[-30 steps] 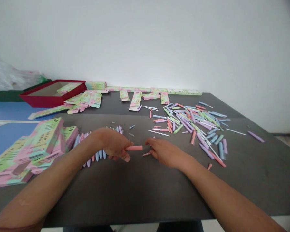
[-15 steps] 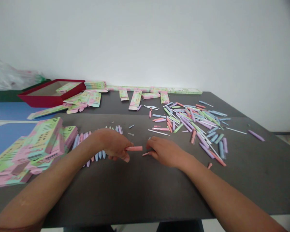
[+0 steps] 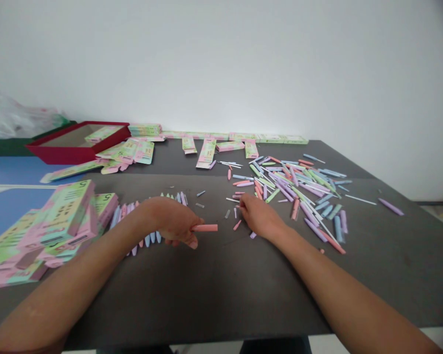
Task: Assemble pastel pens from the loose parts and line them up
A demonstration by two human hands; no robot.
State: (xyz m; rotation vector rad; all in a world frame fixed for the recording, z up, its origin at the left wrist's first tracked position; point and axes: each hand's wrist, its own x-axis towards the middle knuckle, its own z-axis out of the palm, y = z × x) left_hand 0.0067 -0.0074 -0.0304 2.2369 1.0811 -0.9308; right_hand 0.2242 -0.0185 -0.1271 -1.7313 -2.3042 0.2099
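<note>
A pink pen barrel (image 3: 205, 227) is gripped in the closed left hand (image 3: 173, 221), its end jutting out toward the right hand (image 3: 260, 218), which is lowered among loose pen parts (image 3: 237, 225) on the table (image 3: 221, 295); whether anything is held by it cannot be told

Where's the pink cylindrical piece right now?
In the head view, the pink cylindrical piece is held in the left hand, jutting rightward toward the right hand, beside the row of pastel pieces.
</note>
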